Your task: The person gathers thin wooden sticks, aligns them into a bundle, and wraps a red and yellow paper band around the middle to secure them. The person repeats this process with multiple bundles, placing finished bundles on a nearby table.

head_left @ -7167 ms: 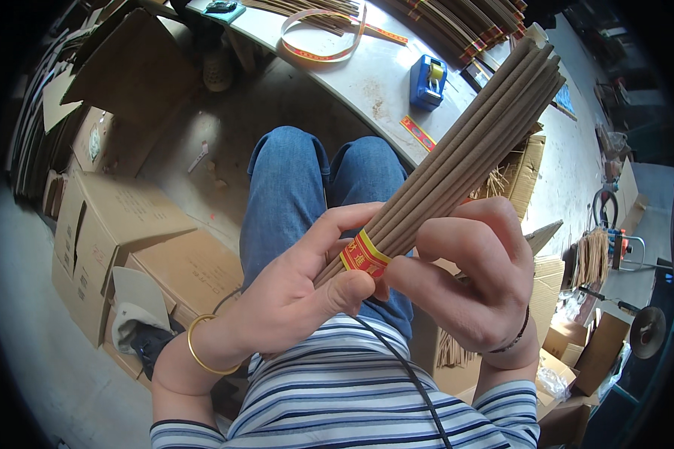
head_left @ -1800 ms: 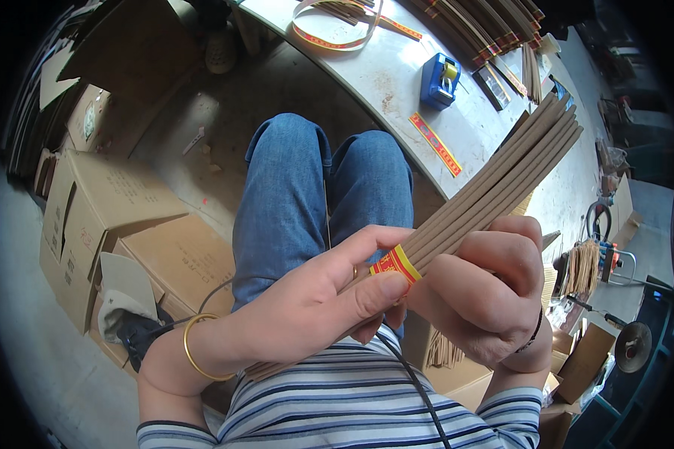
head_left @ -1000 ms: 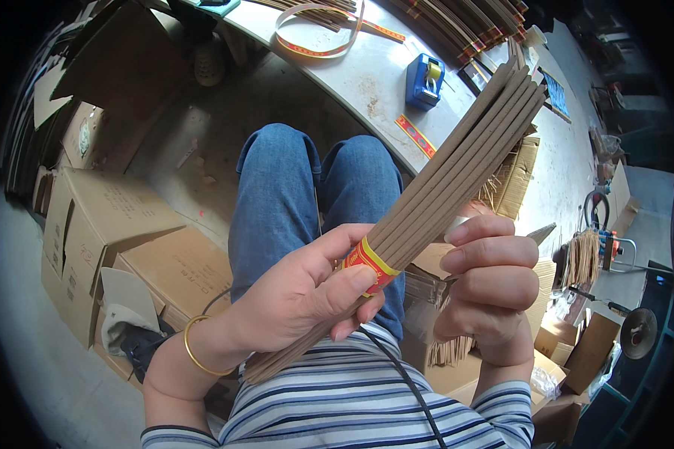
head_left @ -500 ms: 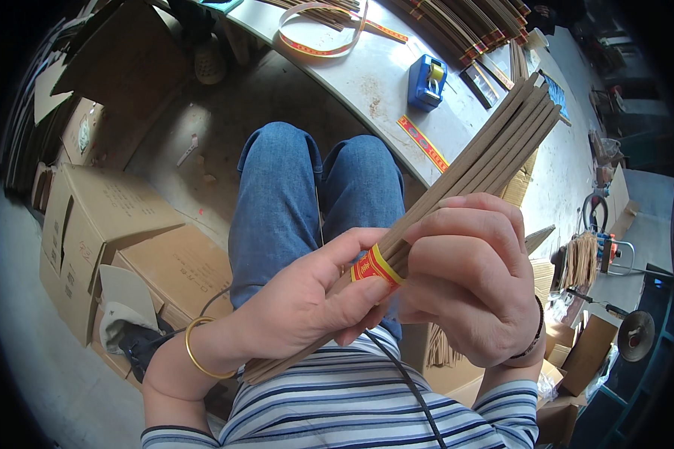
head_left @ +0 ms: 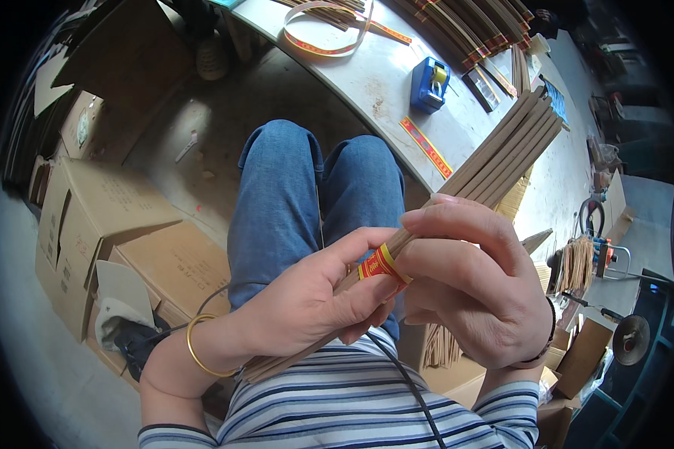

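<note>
A bundle of thin brown incense sticks (head_left: 505, 153) slants across my lap, from low left to the upper right. Round its middle goes a red and yellow paper band (head_left: 374, 263). My left hand (head_left: 307, 292) is closed around the bundle, thumb lying against the band. Just above the band, my right hand (head_left: 483, 288) curls its fingers over the sticks, with the fingertips at the band's right edge; the far side of that grip is hidden. The sticks' lower ends come out below my left wrist.
On the table (head_left: 367, 71) stand a blue tape dispenser (head_left: 429, 88), a flat red and yellow strip (head_left: 425, 146), a looped label strip (head_left: 318, 51) and many banded bundles (head_left: 472, 34). Cartons (head_left: 101, 213) sit at the left. Beyond the table's right side are more sticks (head_left: 577, 266).
My right hand has shifted slightly right and down, its fingers loosening a little. The bundle has turned slightly, and its sticks spread flatter at the top. My left hand keeps its hold.
</note>
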Demonstrator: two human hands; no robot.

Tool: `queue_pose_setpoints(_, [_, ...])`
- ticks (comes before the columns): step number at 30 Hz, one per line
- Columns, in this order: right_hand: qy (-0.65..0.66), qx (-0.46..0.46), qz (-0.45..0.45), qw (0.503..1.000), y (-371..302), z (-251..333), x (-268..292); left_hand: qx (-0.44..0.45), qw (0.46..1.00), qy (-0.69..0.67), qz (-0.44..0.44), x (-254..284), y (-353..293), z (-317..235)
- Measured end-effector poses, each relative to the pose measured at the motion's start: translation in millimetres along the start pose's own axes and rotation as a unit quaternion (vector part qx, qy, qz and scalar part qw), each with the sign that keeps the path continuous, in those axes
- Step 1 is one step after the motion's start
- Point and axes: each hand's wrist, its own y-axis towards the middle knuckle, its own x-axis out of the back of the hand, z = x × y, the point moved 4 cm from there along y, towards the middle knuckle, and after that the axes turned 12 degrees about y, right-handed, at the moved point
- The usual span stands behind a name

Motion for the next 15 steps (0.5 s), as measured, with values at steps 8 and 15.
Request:
queue_pose_setpoints(8, [-0.048, 0.031, -0.003, 0.998, 6.6, -1.9, -1.9, -0.027, 0.999, 0.009, 0.025, 1.0, 2.2, 2.3])
queue_pose_setpoints(15, [-0.099, 0.112, 0.019, 0.989, 7.7, -1.0, -4.7, -0.016, 1.000, 0.019, 0.017, 0.4, 2.4, 2.1])
